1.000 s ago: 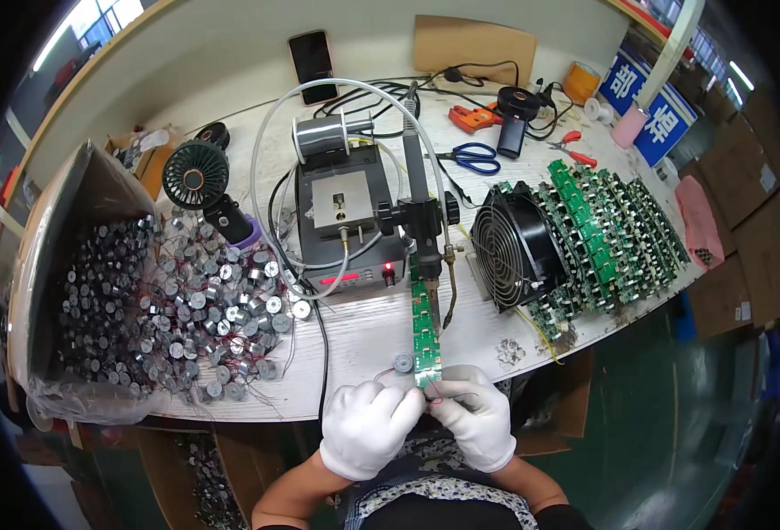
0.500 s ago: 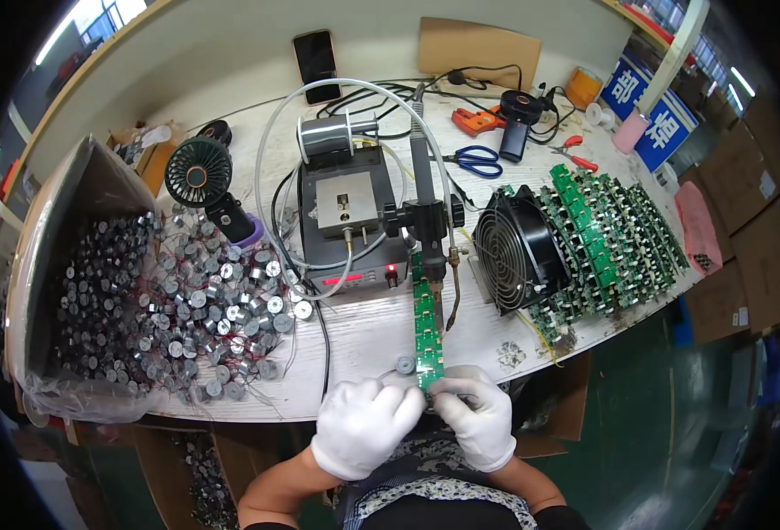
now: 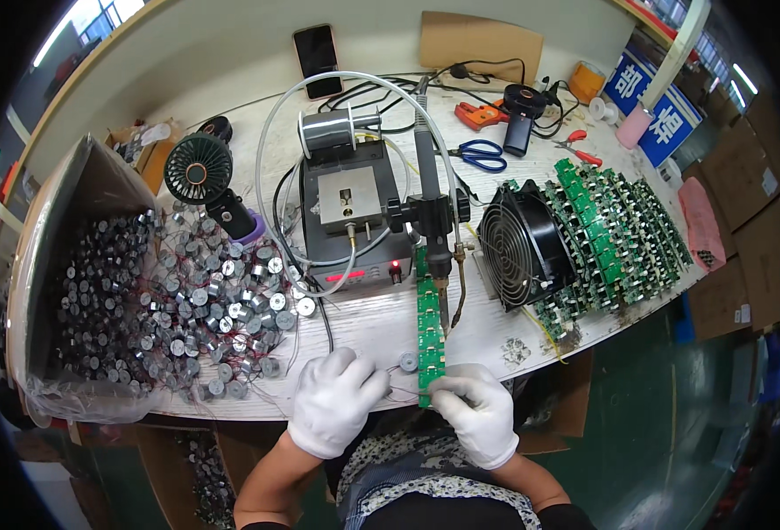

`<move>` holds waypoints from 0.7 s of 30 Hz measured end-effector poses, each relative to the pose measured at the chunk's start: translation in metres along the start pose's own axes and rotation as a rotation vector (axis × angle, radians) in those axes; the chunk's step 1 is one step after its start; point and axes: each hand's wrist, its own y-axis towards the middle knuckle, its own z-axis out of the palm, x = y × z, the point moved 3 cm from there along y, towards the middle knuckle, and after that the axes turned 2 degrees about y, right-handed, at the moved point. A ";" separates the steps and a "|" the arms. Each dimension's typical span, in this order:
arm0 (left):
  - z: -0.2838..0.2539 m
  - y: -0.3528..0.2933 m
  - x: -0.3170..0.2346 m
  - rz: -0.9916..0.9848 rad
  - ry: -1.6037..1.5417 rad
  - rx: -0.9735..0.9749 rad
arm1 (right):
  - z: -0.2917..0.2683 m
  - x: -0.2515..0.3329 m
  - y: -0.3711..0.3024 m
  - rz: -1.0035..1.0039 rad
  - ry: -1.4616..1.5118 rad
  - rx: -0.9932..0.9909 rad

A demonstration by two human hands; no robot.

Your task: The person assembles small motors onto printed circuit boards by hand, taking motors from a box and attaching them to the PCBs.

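A long green circuit board strip (image 3: 431,340) lies upright in the picture, under a soldering iron (image 3: 439,265) clamped in a stand. Beside its near end, a small round silver motor (image 3: 408,362) rests on the table. My right hand (image 3: 477,415), in a white glove, is closed with its fingertips over the strip's near right edge, where a thin wire seems to run into them. My left hand (image 3: 339,402), also gloved, is curled closed left of the strip. Thin wires pass between the hands; whether the left fingers grip one is hidden.
Loose motors (image 3: 231,309) with red wires spill from a plastic-lined box (image 3: 32,291) at left. Behind the strip stands a soldering station (image 3: 350,212) with a solder spool (image 3: 328,132). A black fan (image 3: 518,252) and stacked boards (image 3: 602,238) fill the right, near blue-handled scissors (image 3: 481,156).
My left hand has moved left and slightly up, away from the strip's near end. The right hand stays there almost unmoved. Wires now show between the hands.
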 end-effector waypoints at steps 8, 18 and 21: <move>-0.007 0.012 -0.035 -0.169 -0.287 -0.136 | 0.001 0.000 -0.001 0.059 0.019 -0.033; 0.003 0.010 -0.040 -0.168 -0.277 -0.015 | -0.002 0.002 -0.003 -0.016 -0.046 -0.006; 0.005 0.012 -0.027 -0.271 -0.686 -0.126 | -0.004 0.001 -0.004 -0.063 0.000 0.010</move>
